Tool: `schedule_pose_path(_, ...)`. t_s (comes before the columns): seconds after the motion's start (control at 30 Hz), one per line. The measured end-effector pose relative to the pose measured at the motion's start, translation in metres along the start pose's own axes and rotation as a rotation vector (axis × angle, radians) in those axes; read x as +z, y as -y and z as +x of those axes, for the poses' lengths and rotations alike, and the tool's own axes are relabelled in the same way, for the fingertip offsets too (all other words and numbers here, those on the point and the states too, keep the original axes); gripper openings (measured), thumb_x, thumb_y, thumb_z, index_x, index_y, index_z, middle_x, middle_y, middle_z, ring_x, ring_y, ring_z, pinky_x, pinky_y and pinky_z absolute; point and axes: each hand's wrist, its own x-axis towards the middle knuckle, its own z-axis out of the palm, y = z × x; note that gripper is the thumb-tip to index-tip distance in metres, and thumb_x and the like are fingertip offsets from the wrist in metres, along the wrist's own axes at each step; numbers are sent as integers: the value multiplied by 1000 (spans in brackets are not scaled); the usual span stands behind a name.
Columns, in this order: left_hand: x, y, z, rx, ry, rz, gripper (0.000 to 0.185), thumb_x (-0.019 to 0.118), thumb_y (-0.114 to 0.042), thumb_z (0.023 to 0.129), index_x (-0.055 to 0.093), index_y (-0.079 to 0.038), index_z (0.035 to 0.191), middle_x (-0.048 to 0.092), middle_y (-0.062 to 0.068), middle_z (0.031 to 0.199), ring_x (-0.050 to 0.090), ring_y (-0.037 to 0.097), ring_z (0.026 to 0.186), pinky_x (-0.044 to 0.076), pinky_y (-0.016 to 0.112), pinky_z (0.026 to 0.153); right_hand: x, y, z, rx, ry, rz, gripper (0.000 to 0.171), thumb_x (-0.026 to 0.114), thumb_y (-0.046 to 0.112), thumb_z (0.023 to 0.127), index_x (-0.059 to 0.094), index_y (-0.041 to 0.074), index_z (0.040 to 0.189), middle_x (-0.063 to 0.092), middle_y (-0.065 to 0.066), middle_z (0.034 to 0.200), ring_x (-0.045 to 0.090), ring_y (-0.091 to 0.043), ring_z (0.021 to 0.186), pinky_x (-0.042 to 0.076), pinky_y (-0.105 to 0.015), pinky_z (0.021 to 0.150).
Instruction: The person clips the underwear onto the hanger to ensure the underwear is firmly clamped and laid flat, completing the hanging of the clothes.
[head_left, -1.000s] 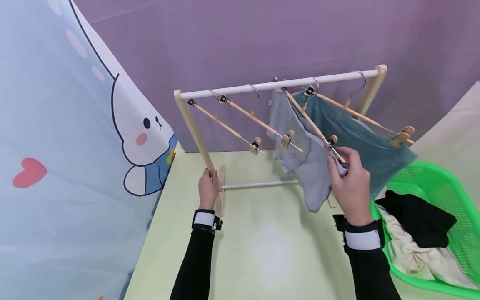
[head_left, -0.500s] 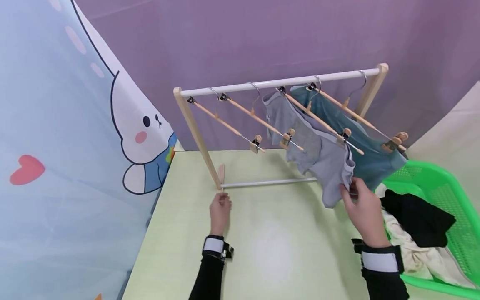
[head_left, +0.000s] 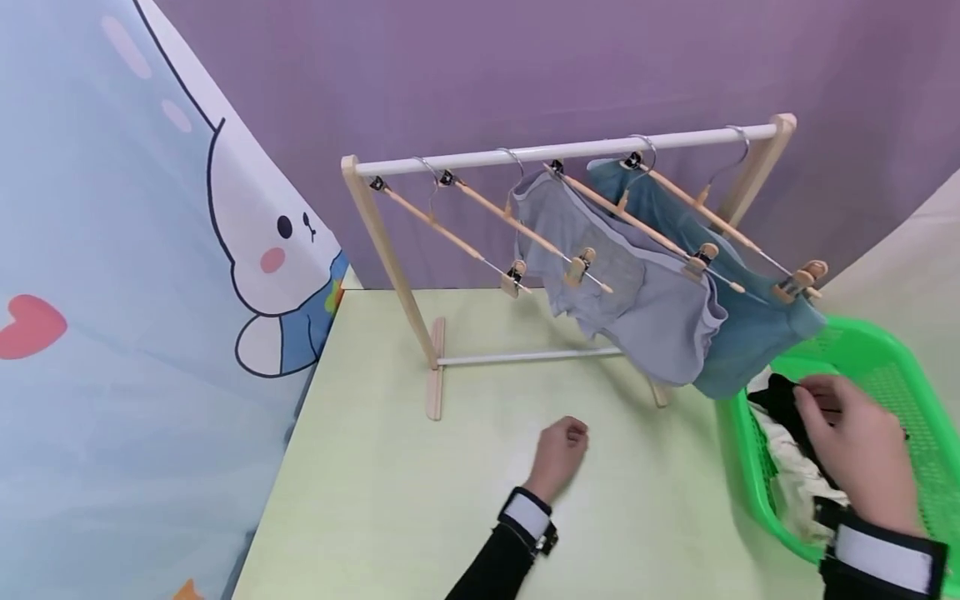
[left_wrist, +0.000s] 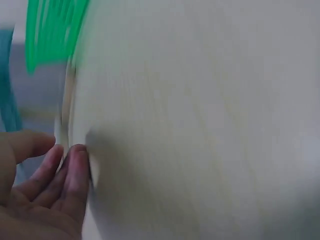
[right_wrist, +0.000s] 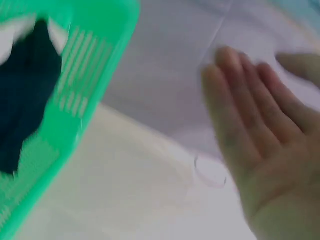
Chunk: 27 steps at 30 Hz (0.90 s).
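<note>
Purple cloth (head_left: 480, 75) hangs behind your pale bench (head_left: 390, 500). Your right hand (head_left: 862, 442) is over the black cloth (head_left: 784, 407), which lies in the green basket (head_left: 892, 367) on top of cream cloth (head_left: 793, 471). In the right wrist view those fingers are straight and close together, thumb apart, holding nothing; you can't tell whether they touch the fabric. Your left hand (head_left: 558, 458), loosely curled and without a load, is over the bench.

Pinching too deep could drag up the cream cloth too. Lifting straight toward the rack (head_left: 465, 160) might snag the teal garment (head_left: 765, 333) beside the basket, and with neither hand steadying the frame, a bump could shift it.

Seen from the right wrist, the black cloth's long axis runs up and down, its pointed corner upward; crumpling and blur leave the rest uncertain.
</note>
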Motion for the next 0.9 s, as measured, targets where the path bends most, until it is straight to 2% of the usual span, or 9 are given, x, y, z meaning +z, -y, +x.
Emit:
schedule_pose_path(0.07,22,-12,-3,20,44,80,11,65,-13,94,72,-9,103,71,-2,91,64,3,81,52,17,72,-6,-13,2,11,27,-17,36,54,18,103,54,-14,119,58,-38,108,59,-51,89,49,-55,65)
schedule_pose_path(0.23,69,-42,-9,62,155,271,16,67,-24,95,72,-15,106,71,-9,95,64,-2,83,48,13,71,-16,-44,8,-4,-33,72,38,50,12,104,47,-18,127,49,-42,118,49,-57,98,51,-49,79)
schedule_pose_path(0.3,81,-52,-12,77,191,330,19,66,-29,96,72,-17,108,71,-10,97,63,-3,84,47,11,71,-15,-55,12,-13,-96,135,38,48,14,105,49,-14,131,54,-32,121,52,-48,106,49,-43,93)
schedule_pose_path(0.37,90,-62,-14,92,227,373,23,65,-33,96,73,-17,109,71,-10,97,64,-3,86,47,11,72,-16,-59,14,-28,-121,157,39,45,13,106,47,-16,131,52,-35,120,49,-50,108,40,-64,94)
schedule_pose_path(0.47,98,-73,-16,109,286,417,32,58,-41,99,72,-16,113,71,-10,102,65,0,92,48,13,78,-10,-80,22,-34,-108,103,39,47,16,106,48,-10,135,52,-32,120,53,-38,110,42,-55,99)
schedule_pose_path(0.5,100,-76,-17,111,311,421,35,55,-43,100,71,-15,115,71,-9,104,65,2,95,48,14,80,-10,-87,25,-40,-65,74,42,47,14,106,43,-16,135,43,-43,123,48,-51,108,39,-63,94)
schedule_pose_path(0.63,107,-89,-17,72,430,320,43,44,-46,104,67,-14,122,70,-7,111,65,5,102,50,18,84,19,-152,47,-44,35,-62,58,50,32,105,36,-7,147,39,-38,134,45,-46,118,40,-58,95)
schedule_pose_path(0.73,112,-101,-17,42,502,205,43,40,-45,106,64,-15,127,68,-8,113,64,4,100,50,19,82,32,-179,62,-61,162,-146,69,53,40,103,37,-15,141,38,-41,132,37,-58,114,37,-67,89)
schedule_pose_path(0.9,123,-120,-18,26,576,111,44,42,-47,105,57,-20,136,67,-10,122,64,1,102,51,18,80,15,-144,74,-123,440,-225,72,62,38,98,44,-27,122,40,-51,119,39,-66,105,38,-71,84)
